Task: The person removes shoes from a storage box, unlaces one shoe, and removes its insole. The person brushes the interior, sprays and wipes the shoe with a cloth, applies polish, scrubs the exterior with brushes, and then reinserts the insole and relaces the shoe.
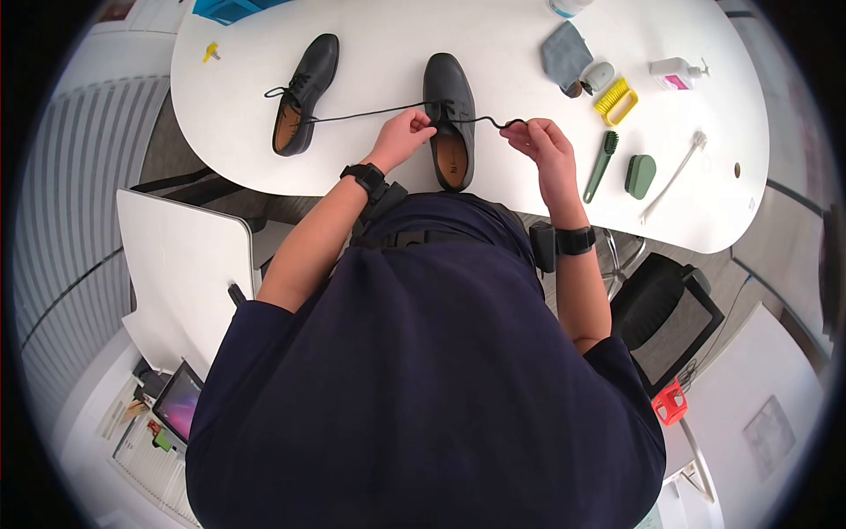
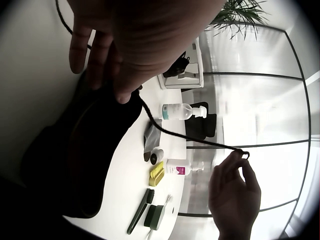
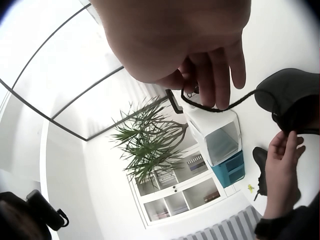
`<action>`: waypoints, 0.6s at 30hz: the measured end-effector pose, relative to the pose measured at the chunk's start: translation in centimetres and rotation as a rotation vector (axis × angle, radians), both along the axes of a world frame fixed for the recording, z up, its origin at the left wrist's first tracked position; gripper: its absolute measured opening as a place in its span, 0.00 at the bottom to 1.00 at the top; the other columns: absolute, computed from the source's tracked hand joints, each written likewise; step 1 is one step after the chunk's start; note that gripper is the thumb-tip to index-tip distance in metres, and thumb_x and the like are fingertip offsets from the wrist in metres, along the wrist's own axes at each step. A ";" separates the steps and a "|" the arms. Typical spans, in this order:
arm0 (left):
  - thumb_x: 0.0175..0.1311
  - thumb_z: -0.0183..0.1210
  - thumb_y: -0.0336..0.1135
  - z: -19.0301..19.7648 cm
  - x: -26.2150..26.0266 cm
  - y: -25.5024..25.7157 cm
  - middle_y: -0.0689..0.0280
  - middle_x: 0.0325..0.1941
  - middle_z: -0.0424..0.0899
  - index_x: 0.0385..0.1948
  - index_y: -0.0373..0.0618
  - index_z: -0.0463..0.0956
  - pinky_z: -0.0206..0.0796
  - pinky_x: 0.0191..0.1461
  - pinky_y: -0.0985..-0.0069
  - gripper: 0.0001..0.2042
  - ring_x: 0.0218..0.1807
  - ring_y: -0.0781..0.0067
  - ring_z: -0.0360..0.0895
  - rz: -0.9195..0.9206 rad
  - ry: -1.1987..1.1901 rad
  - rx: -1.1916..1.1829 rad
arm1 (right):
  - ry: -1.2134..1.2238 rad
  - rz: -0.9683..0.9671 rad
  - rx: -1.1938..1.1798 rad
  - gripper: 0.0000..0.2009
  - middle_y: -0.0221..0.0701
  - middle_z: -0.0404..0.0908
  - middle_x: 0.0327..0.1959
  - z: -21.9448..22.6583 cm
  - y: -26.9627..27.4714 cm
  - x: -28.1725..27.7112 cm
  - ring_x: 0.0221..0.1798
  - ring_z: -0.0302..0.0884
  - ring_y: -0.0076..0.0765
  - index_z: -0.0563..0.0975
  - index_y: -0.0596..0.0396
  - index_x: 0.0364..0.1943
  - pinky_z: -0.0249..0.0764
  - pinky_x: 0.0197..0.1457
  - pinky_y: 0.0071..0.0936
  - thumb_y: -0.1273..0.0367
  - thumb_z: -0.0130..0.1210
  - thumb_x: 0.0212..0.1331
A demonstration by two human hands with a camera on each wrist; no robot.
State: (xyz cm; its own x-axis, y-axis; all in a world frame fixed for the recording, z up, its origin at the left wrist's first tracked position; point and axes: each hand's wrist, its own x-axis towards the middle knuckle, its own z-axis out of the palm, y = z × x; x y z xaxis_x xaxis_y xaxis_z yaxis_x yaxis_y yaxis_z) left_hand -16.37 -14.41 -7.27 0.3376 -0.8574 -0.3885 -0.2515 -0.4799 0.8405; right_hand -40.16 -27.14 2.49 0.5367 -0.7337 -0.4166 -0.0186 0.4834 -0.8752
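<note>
A black leather dress shoe [image 1: 448, 84] stands in front of the person, toe pointing away, with a tan insole. My left hand [image 1: 405, 134] is at its lacing, thumb and forefinger pinching the shoe near the tongue; the exact spot is hidden by the fingers. Out to the right, my right hand [image 1: 545, 152] pinches one end of the black shoelace [image 1: 480, 119], which is drawn sideways from the eyelets with a slight wave. The lace's other end stretches left across the table to a second black shoe [image 1: 319, 66], whose own laces hang loose.
On the white table [image 1: 379, 53], to the right, lie a grey cloth [image 1: 566, 55], a yellow brush [image 1: 615, 101], a green long-handled brush [image 1: 602, 166], a green oval brush [image 1: 641, 176] and a white stick-like tool [image 1: 674, 176]. A white pump bottle [image 1: 675, 74] stands behind them.
</note>
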 end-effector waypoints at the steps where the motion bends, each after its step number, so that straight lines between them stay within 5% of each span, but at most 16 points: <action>1: 0.61 0.63 0.36 -0.2 0.1 0.1 0.67 0.32 0.81 0.37 0.41 0.74 0.71 0.40 0.77 0.11 0.35 0.79 0.78 0.012 0.065 0.023 | 0.000 0.000 0.000 0.10 0.39 0.82 0.44 -0.3 0.1 0.0 0.49 0.82 0.38 0.74 0.59 0.41 0.73 0.58 0.33 0.66 0.46 0.70; 5: 0.65 0.58 0.39 1.2 0.1 -0.2 0.69 0.32 0.80 0.36 0.43 0.74 0.70 0.37 0.79 0.09 0.34 0.81 0.77 0.075 0.261 0.113 | 0.054 -0.015 -0.013 0.10 0.39 0.82 0.44 -1.2 0.2 -0.1 0.48 0.82 0.38 0.74 0.60 0.42 0.74 0.56 0.31 0.66 0.46 0.70; 7: 0.70 0.51 0.42 2.0 0.4 -0.2 0.72 0.31 0.77 0.34 0.46 0.73 0.67 0.36 0.81 0.10 0.34 0.83 0.75 0.140 0.560 0.116 | 0.078 -0.038 -0.034 0.10 0.40 0.82 0.44 -1.2 0.2 -0.1 0.48 0.82 0.38 0.74 0.60 0.43 0.74 0.56 0.31 0.66 0.46 0.70; 11: 0.71 0.49 0.43 2.3 0.8 -0.5 0.72 0.32 0.77 0.33 0.47 0.73 0.66 0.36 0.82 0.11 0.34 0.83 0.74 0.177 0.574 0.114 | -0.103 -0.099 0.003 0.09 0.41 0.82 0.45 -0.3 0.1 -0.1 0.49 0.82 0.41 0.72 0.59 0.43 0.74 0.57 0.33 0.68 0.45 0.71; 14: 0.68 0.53 0.40 2.4 0.4 -1.0 0.72 0.32 0.77 0.34 0.46 0.73 0.67 0.37 0.80 0.08 0.34 0.81 0.73 0.179 0.417 0.077 | -0.193 -0.027 -0.023 0.08 0.42 0.82 0.46 0.6 0.2 0.2 0.50 0.82 0.42 0.72 0.59 0.43 0.74 0.58 0.35 0.69 0.44 0.71; 16: 0.61 0.58 0.33 2.1 -0.2 -1.2 0.70 0.31 0.76 0.35 0.44 0.74 0.68 0.37 0.76 0.06 0.33 0.77 0.73 -0.005 0.006 -0.117 | -0.210 0.022 -0.045 0.08 0.43 0.81 0.47 0.6 0.2 0.4 0.50 0.82 0.43 0.72 0.58 0.42 0.74 0.59 0.36 0.69 0.44 0.71; 18: 0.58 0.60 0.32 2.5 -0.3 -1.3 0.70 0.33 0.75 0.36 0.46 0.74 0.68 0.38 0.75 0.07 0.34 0.75 0.73 -0.107 -0.142 -0.106 | -0.235 0.063 -0.061 0.09 0.42 0.80 0.51 0.7 0.2 1.0 0.54 0.80 0.41 0.72 0.59 0.48 0.73 0.61 0.36 0.69 0.46 0.70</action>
State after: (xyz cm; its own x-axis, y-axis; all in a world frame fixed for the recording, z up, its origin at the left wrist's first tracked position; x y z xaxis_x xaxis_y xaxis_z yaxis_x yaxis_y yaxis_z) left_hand -16.62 -15.75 -4.72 0.2875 -0.9248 -0.2493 -0.4161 -0.3551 0.8371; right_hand -39.14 -26.93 3.18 0.6592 -0.7157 -0.2308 0.1604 0.4337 -0.8867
